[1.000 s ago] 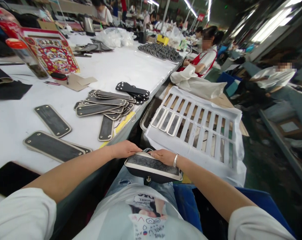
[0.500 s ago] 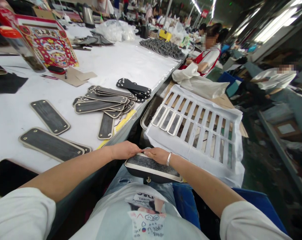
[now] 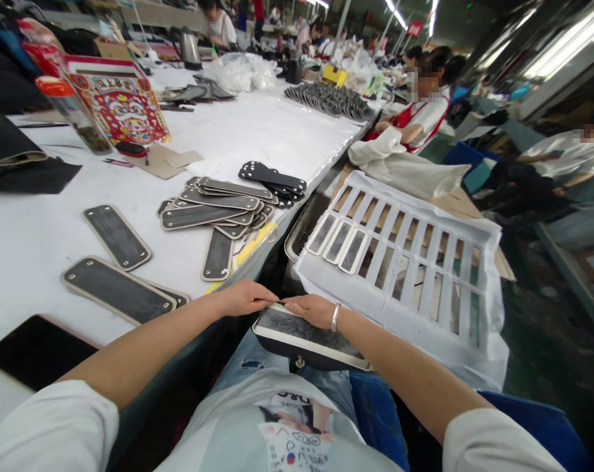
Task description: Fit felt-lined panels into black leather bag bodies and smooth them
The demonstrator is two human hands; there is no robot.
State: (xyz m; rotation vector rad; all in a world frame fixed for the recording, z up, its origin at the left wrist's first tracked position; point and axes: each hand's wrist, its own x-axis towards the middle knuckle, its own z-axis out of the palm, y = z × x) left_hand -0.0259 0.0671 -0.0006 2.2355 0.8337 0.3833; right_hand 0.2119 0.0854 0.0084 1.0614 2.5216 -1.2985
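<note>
Across my lap rests a black box-shaped bag piece (image 3: 321,335) with a grey felt-like top, a pale rim and a small metal fitting on its near side. At its far edge, my left hand (image 3: 242,298) pinches with thumb and fingers together. My right hand (image 3: 314,310) meets it there, its fingers closed on the same edge and its palm over the top. The fingertips nearly touch, so the exact spot they grip is hidden. Left of my hands, dark oblong panels with pale borders and metal eyelets (image 3: 211,215) lie piled on the white table (image 3: 238,134).
Right of the table, a white slotted frame (image 3: 385,308) holds three grey strips (image 3: 337,242). More panels (image 3: 117,236) and a phone (image 3: 39,351) lie at left. A jar (image 3: 75,115) stands beside a red box (image 3: 124,108). A co-worker (image 3: 427,108) sits beyond the frame.
The view has shifted slightly, so the table and frame sit further right in the picture. Both hands stay pinched at the far edge of the bag piece.
</note>
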